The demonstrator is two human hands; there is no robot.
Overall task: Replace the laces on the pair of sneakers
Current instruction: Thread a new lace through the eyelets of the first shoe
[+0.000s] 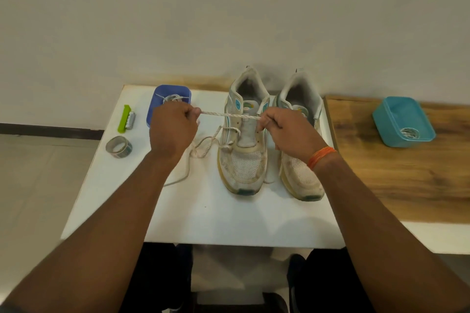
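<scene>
I see two worn white mesh sneakers with teal accents standing side by side on the white tabletop (203, 216), toes toward me. The left sneaker (243, 160) is the one being laced; the right sneaker (300, 168) stands just beside it, partly behind my right wrist.

My left hand (173, 127) is curled into a fist, gripping one end of the white speckled shoelace (223, 115), and my right hand (284, 132) pinches the other end. The lace runs taut between both hands, across the upper eyelets of the left sneaker. Its slack loops down the shoe's left side and trails over the tabletop toward my left forearm.

Behind my left hand sits a dark blue plastic tub (175, 91) with a coiled lace inside. To its left lie a lime-green clip-like tool (123, 119) and a roll of clear tape (119, 147). On the adjoining wood-grain surface (407, 180) to the right is a teal plastic tub (404, 121) with something coiled in it. An orange thread band (321, 157) circles my right wrist.
</scene>
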